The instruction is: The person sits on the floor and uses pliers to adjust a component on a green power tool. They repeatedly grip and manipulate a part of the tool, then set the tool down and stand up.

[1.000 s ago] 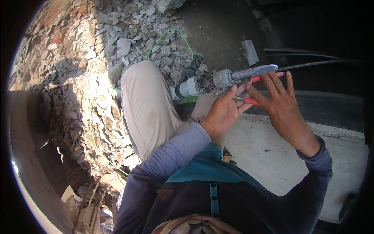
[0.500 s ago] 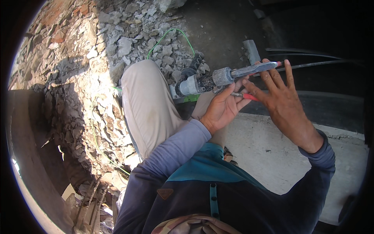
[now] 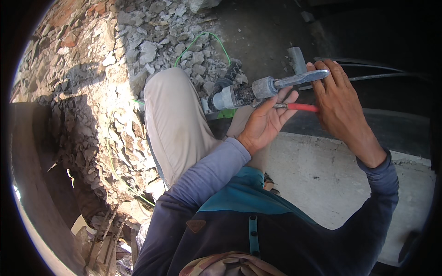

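A demolition hammer (image 3: 224, 99) lies across my thighs, its flat chisel bit (image 3: 297, 80) pointing right. My left hand (image 3: 261, 125) is turned palm up just below the hammer's front collar (image 3: 263, 89), thumb and fingers curled around the metal head of red-handled pliers (image 3: 301, 107); what it pinches there is hidden. My right hand (image 3: 338, 103) closes at the red handle end, its fingers together and passing behind the chisel tip. The pliers' second handle is hidden behind the bit and hand.
Broken concrete rubble (image 3: 147, 53) covers the ground at left and ahead. A green cord (image 3: 202, 37) loops beyond my knee. A pale concrete slab (image 3: 317, 170) lies on the right, with a grey block (image 3: 297, 60) and thin rods (image 3: 377, 76) beyond. A curved panel (image 3: 27, 152) stands far left.
My right hand's spread fingers have come together and moved slightly up behind the chisel tip. The red handle has shifted up and right, showing more of its length. My left hand has barely moved.
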`<control>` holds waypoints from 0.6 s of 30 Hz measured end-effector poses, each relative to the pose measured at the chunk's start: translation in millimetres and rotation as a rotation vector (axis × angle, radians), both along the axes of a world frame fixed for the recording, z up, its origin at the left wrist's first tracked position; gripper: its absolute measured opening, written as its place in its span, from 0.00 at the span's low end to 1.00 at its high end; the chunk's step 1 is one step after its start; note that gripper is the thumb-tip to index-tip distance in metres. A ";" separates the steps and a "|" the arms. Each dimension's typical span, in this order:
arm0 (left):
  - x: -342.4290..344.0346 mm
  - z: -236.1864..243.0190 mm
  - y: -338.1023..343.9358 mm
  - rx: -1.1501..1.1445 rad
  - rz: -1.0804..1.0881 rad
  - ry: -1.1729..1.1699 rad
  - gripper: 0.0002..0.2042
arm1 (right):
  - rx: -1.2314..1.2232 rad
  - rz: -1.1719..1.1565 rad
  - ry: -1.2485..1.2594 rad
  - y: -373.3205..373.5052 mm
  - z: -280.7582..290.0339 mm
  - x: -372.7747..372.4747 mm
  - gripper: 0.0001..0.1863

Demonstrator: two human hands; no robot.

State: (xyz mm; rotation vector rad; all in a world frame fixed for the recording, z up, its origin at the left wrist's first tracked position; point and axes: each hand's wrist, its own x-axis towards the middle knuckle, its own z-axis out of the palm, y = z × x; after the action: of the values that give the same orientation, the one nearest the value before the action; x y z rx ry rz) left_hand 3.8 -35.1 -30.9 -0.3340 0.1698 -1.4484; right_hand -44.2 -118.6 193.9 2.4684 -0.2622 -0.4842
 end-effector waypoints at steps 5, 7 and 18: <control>0.7 2.0 0.4 -0.014 0.012 0.000 0.23 | -0.003 -0.002 0.035 -7.4 -0.2 -2.4 0.46; -0.3 -1.1 -2.5 -0.032 0.022 -0.014 0.27 | 0.000 0.009 0.054 -8.2 -0.5 -4.4 0.46; 0.2 4.6 -3.8 -0.007 0.026 -0.046 0.26 | 0.105 0.007 0.066 -23.5 -0.6 -5.6 0.46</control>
State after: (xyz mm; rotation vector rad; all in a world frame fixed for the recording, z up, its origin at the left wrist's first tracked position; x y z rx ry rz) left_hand 4.0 -38.8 -26.3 -0.3072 0.1224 -1.4297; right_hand -49.8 -142.0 193.3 2.5480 -0.2061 -0.5895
